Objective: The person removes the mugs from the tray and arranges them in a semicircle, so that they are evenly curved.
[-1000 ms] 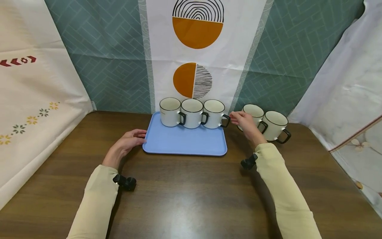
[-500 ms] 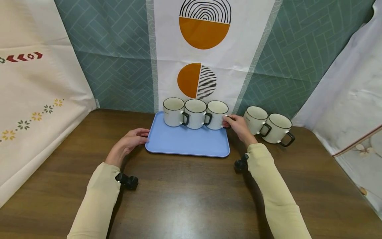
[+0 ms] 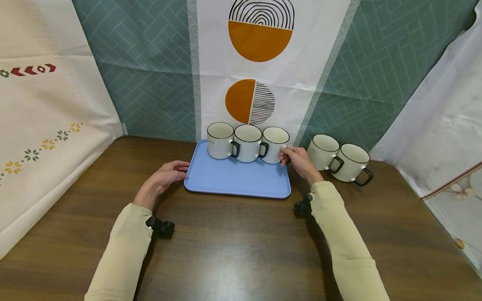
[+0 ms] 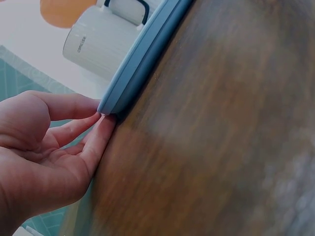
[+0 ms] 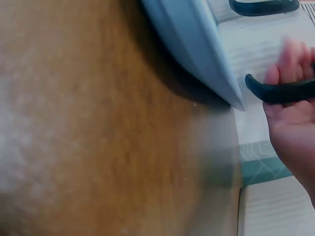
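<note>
Three white mugs with dark rims and black handles stand in a row along the back of a blue tray (image 3: 237, 179). My left hand (image 3: 164, 179) is at the tray's left edge; in the left wrist view its thumb and fingertips pinch the tray rim (image 4: 135, 61) at a corner. With my right hand (image 3: 298, 161) I grip the handle of the rightmost mug (image 3: 270, 154) on the tray. The right wrist view shows that black handle (image 5: 283, 92) in front of my fingers. The middle mug (image 3: 246, 150) and left mug (image 3: 218, 147) are untouched.
Beyond my right hand, two more matching mugs, a nearer-left one (image 3: 320, 155) and a far-right one (image 3: 348, 165), stand close together on the brown wooden table (image 3: 226, 242). A patterned cloth backdrop (image 3: 158, 96) hangs right behind the tray.
My right hand has moved left from beside the rightmost tray mug onto its handle. The left hand keeps its place at the tray, and the whole head view has shifted slightly.
</note>
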A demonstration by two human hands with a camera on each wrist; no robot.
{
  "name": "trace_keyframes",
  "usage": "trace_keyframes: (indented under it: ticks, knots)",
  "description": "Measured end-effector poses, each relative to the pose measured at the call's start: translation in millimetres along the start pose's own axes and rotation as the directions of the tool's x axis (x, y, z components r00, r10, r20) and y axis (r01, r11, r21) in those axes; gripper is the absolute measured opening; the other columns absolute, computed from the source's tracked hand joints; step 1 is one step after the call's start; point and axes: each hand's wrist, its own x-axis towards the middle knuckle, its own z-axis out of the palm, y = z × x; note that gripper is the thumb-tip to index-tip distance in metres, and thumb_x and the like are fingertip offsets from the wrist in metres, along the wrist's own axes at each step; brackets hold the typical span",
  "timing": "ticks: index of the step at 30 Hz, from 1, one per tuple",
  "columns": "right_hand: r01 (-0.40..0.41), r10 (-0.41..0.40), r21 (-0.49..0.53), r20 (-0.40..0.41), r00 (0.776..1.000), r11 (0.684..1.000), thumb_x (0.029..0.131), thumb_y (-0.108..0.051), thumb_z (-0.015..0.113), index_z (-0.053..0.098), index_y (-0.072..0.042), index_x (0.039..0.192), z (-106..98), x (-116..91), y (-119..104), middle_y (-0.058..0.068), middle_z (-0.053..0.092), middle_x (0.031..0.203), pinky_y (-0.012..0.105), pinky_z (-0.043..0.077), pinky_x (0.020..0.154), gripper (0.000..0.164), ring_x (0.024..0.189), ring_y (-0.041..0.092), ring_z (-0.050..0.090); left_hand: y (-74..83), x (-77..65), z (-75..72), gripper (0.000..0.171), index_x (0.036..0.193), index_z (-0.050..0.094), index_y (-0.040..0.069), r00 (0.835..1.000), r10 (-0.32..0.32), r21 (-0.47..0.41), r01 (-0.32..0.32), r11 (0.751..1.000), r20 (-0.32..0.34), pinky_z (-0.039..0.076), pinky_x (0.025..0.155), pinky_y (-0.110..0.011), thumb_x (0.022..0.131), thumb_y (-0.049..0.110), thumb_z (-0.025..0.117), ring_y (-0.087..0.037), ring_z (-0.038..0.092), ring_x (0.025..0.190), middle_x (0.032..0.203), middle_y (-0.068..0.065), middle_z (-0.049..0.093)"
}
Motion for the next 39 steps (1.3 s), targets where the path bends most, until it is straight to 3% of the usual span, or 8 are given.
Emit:
trace_keyframes:
  ticks: [6,12,19,26,32,39]
  knots:
    - [-0.039,0.037,-0.027,-0.065,0.997,0.999,0.096,-0.028,0.045,0.043,0.004,0.076,3,-4,-3,0.004,0.037,0.066,0.033,0.037,0.063,0.038,0.056,0.014,0.036,2.8,0.2,0.5,0.052,0.135,0.029,-0.007,1.000,0.004,-0.001,-0.004,1.000,0.002,0.030,0.101,-0.042,0.088,-0.002,0.050,-0.034,0.037,0.116,0.132,-0.027,0.033]
    - [-0.039,0.038,-0.009,-0.115,0.993,0.999,0.098,-0.025,0.037,0.042,0.001,0.074,4,-7,-4,0.005,0.036,0.067,0.035,0.036,0.063,0.036,0.059,0.014,0.036,3.1,0.8,2.4,0.051,0.134,0.029,-0.007,1.000,0.007,0.001,-0.007,1.000,0.003,0.030,0.100,-0.041,0.088,-0.002,0.050,-0.034,0.038,0.116,0.132,-0.026,0.034]
    - [-0.016,0.017,0.012,-0.141,0.990,1.000,0.098,-0.019,0.036,0.041,0.001,0.072,2,-12,-7,0.004,0.036,0.064,0.028,0.035,0.057,0.033,0.056,0.012,0.036,1.1,2.9,5.4,0.051,0.134,0.029,-0.007,1.000,0.004,-0.017,-0.004,1.000,0.004,0.030,0.100,-0.041,0.088,-0.002,0.050,-0.033,0.038,0.114,0.130,-0.026,0.035]
    - [0.081,-0.056,0.135,-0.176,0.983,0.988,0.097,-0.016,0.039,0.042,-0.001,0.067,-5,-20,-23,0.001,0.037,0.060,0.023,0.032,0.051,0.034,0.052,0.011,0.035,-2.9,4.9,5.0,0.051,0.134,0.030,-0.009,1.000,0.029,-0.016,-0.029,0.999,-0.001,0.032,0.099,-0.040,0.087,-0.003,0.050,-0.032,0.040,0.113,0.130,-0.027,0.035]
    - [0.150,-0.121,0.159,-0.175,0.977,0.976,0.097,-0.018,0.039,0.041,-0.002,0.066,-18,-33,-52,0.000,0.036,0.060,0.024,0.030,0.052,0.035,0.053,0.011,0.033,-3.9,3.9,1.8,0.053,0.134,0.028,-0.010,0.999,0.047,-0.021,-0.047,0.999,-0.007,0.036,0.097,-0.036,0.087,-0.003,0.051,-0.030,0.041,0.111,0.130,-0.027,0.035]
    - [0.245,-0.212,0.190,-0.179,0.961,0.951,0.097,-0.016,0.041,0.043,-0.001,0.066,-42,-51,-82,0.003,0.035,0.061,0.025,0.031,0.053,0.034,0.056,0.014,0.032,-1.4,1.6,2.3,0.054,0.135,0.027,-0.010,0.999,0.033,-0.026,-0.033,0.999,-0.002,0.032,0.100,-0.040,0.087,-0.002,0.051,-0.032,0.039,0.115,0.131,-0.028,0.034]
